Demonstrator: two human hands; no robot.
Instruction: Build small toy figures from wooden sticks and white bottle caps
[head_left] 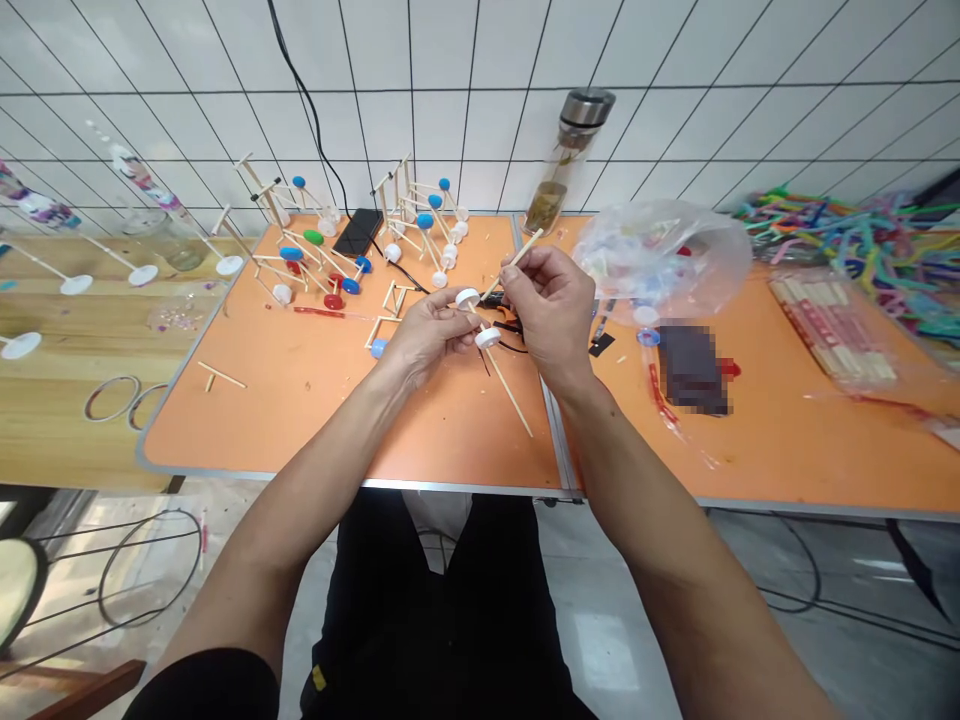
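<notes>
My left hand (pixel 435 332) is closed, pinching a small piece with two white bottle caps (pixel 487 338) on it. The caps sit beside its fingertips, one above the other. Between thumb and fingers, my right hand (pixel 553 300) grips a thin wooden stick (pixel 529 246), whose lower end points toward the upper cap. Whether stick and cap touch I cannot tell. Another wooden stick (pixel 512 398) slants down from below the caps; whether it rests on the table is unclear. Behind the hands lies a black tool (pixel 493 299), partly covered.
Stick-and-cap models (pixel 424 222) stand at the back left of the orange table (pixel 337 430), near a phone (pixel 358 233). A glass bottle (pixel 551 190) leans by the wall. On the right are a plastic bag (pixel 675 260), packed sticks (pixel 832 325) and colourful pipe cleaners (pixel 885 260).
</notes>
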